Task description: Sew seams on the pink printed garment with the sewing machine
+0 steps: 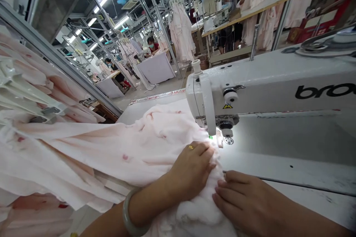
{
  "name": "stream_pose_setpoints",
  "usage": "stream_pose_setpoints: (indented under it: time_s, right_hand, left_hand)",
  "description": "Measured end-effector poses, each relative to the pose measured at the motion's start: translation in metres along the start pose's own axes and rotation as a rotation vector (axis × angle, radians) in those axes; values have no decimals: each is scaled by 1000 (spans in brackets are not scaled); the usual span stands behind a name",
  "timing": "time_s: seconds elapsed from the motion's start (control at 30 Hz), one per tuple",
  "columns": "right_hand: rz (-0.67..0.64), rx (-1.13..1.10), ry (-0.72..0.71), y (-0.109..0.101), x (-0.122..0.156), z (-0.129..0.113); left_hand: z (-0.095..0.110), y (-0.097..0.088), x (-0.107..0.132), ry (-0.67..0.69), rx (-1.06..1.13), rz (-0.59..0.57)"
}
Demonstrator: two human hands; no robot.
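A pale pink, soft garment (164,129) with small reddish marks spreads over the machine bed and drapes off to the left. Its gathered edge runs under the head of a white sewing machine (200,100), where a lamp lights the needle area. My left hand (194,166), wearing a ring and a bangle, presses on the garment just in front of the needle, fingers curled into the cloth. Lower right, my right hand (244,196) pinches the garment's edge between thumb and fingers. The needle itself is hidden.
Clips on a rail (25,89) at left hold part of the cloth and more pink garments. The machine's table (278,148) extends right. Behind it, people work at other tables (157,68), among hanging garments (180,26) and metal posts.
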State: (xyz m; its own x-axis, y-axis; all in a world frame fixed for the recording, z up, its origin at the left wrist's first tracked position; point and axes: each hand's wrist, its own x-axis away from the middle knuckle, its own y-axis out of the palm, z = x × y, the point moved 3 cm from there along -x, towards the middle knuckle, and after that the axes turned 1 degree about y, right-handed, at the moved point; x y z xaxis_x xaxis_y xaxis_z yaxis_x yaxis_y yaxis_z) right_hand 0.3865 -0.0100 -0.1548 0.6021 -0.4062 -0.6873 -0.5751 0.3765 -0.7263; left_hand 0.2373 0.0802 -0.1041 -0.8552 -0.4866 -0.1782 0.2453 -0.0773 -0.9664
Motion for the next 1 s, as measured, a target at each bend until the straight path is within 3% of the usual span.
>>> stream_pose_setpoints:
  time_s: [0.2, 0.47, 0.6, 0.73, 1.0]
  right_hand:
    - [-25, -75, 28, -7, -4, 8]
    - [-13, -131, 153, -11, -13, 30]
    - [-4, -145, 195, -14, -18, 38]
    - [-8, -135, 259, -14, -21, 51]
    - [-41, -140, 302, -13, -20, 60]
  left_hand:
    - [-6, 13, -2, 36, -13, -29]
    - [-22, 0, -20, 47, -18, -148]
    - [-28, 4, -17, 23, -3, -122]
    - [-40, 9, -31, -12, -21, -132]
    - [-29, -2, -26, 30, -70, -171]
